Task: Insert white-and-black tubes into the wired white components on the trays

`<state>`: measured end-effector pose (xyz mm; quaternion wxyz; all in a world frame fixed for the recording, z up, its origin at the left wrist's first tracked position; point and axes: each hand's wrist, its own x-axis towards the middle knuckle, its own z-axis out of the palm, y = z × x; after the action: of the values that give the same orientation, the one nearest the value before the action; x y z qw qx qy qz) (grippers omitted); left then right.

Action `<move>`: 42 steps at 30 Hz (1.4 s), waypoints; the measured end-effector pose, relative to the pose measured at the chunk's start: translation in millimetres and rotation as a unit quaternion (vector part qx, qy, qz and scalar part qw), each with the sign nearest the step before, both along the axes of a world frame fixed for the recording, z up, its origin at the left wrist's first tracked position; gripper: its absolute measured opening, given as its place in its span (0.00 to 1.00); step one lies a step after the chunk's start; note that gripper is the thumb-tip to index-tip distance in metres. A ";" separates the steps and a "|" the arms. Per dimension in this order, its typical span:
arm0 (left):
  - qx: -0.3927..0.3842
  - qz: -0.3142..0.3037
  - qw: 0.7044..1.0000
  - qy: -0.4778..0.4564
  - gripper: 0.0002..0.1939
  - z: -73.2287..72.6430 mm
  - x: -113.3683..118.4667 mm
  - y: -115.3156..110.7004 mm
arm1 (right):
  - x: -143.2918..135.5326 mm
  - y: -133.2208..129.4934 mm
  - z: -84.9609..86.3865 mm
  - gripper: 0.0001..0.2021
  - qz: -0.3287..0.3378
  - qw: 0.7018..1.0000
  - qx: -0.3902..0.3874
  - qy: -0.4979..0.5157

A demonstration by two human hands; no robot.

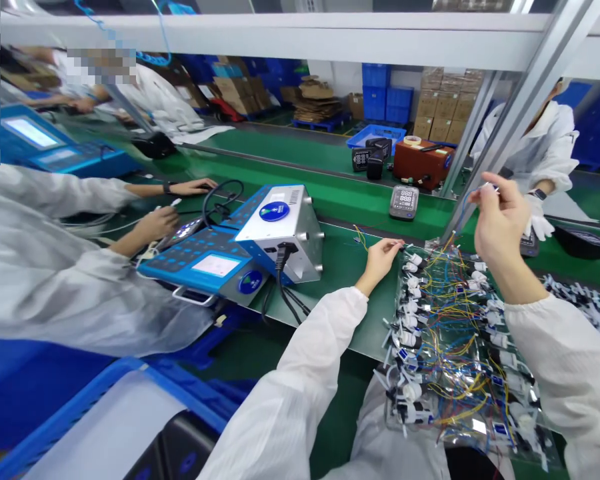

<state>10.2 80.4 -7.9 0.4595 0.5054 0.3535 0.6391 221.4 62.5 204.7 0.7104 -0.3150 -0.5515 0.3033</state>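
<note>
My right hand (503,220) is raised above the far right of a clear plastic tray (450,437). Its fingers pinch a thin blue wire (463,208) that hangs toward the tray. At the tray's far left corner is my left hand (380,263), fingertips pressed together; whatever they hold is too small to make out. Rows of small white-and-black parts (411,321) with yellow, blue and red wires (457,310) fill the tray, which extends over my lap. A short yellow wire piece (361,235) shows just beyond my left hand.
A silver-and-blue test box (285,230) stands left, cables hanging from it. Beside it, a co-worker's hands (157,223) work by a blue instrument (205,260). A display unit (404,202) lies on the green belt (340,200). A metal post (500,127) rises near my right hand.
</note>
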 end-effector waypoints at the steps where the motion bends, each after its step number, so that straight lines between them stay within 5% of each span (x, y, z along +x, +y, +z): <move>1: 0.001 -0.002 1.000 -0.006 0.13 0.1 0.5 -0.1 | -2.3 4.7 1.5 0.12 -0.019 0.999 0.030 0.005; 4: 0.002 -0.009 1.000 -0.012 0.13 -1.0 0.4 1.1 | -3.3 14.4 8.1 0.10 -0.051 0.995 0.081 0.002; 8: -0.004 -0.025 0.999 0.023 0.14 -2.2 -1.6 1.7 | -3.9 13.9 -1.2 0.10 -0.065 0.996 0.046 -0.029; 12: -0.006 -0.033 0.999 0.025 0.14 -0.4 -0.2 -0.1 | -18.3 9.9 -47.1 0.17 0.022 0.994 -0.105 -0.026; 15: -0.008 -0.027 1.000 0.013 0.15 1.5 3.2 -1.0 | -31.7 9.7 -93.4 0.15 0.047 0.966 -0.221 -0.127; 21: 0.038 0.010 0.997 0.064 0.12 3.9 9.0 -4.0 | -43.5 -1.5 -151.4 0.10 0.110 0.952 -0.260 -0.119; 29: 0.109 0.031 0.982 0.149 0.18 2.4 7.1 6.0 | -40.2 6.8 -188.2 0.25 0.075 0.970 -0.233 0.002; 42: 0.101 -0.019 0.985 0.137 0.27 13.2 0.9 2.4 | -44.4 12.9 -196.0 0.14 0.087 0.967 -0.234 0.058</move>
<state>11.1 82.8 5.3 0.3655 0.6388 0.3370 0.5871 177.0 75.4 8.7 0.6184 -0.4047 -0.4488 0.5024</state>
